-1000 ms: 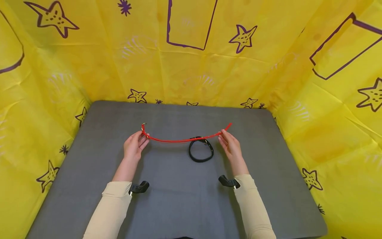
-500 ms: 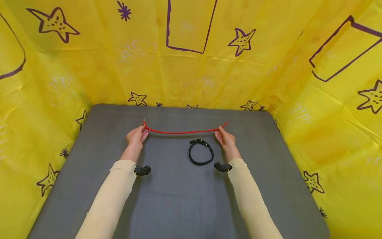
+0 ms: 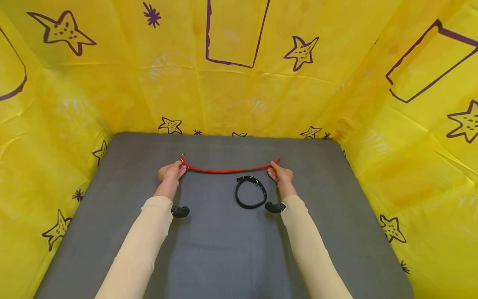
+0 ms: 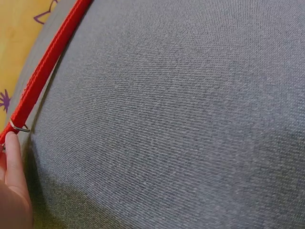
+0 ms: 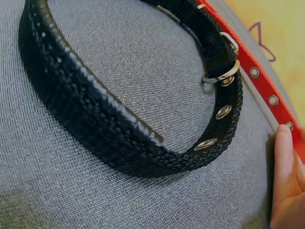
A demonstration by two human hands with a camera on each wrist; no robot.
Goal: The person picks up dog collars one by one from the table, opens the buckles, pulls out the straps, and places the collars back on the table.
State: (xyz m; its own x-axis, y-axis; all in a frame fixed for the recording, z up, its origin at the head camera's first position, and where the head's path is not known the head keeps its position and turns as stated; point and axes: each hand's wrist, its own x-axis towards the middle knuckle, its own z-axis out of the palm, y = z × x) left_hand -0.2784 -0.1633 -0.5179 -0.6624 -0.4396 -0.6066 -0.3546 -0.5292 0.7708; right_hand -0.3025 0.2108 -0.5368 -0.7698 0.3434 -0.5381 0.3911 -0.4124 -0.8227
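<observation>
A red collar (image 3: 224, 171) with metal eyelets stretches between both hands in a shallow sag, close over the grey table. My left hand (image 3: 171, 171) pinches its buckle end, where a metal ring (image 4: 20, 127) shows just beyond the fingertip. At the other end my right hand (image 3: 281, 173) pinches the strap near its tip, with eyelets (image 5: 273, 100) visible beside the thumb or finger in the right wrist view. A black collar (image 3: 251, 206), fastened into a loop, lies on the table just left of the right hand; its buckle (image 5: 228, 71) and eyelets face the red strap.
The grey padded tabletop (image 3: 220, 249) has rounded corners. Yellow cloth (image 3: 239, 99) printed with purple starfish hangs around its back and sides. Dark wrist mounts (image 3: 181, 211) stick inward from both cream sleeves (image 3: 130, 249).
Both hands have moved a little closer together while holding the red collar. It first lifted away from overlapping the black collar, then lowered slightly. The black collar stays where it was.
</observation>
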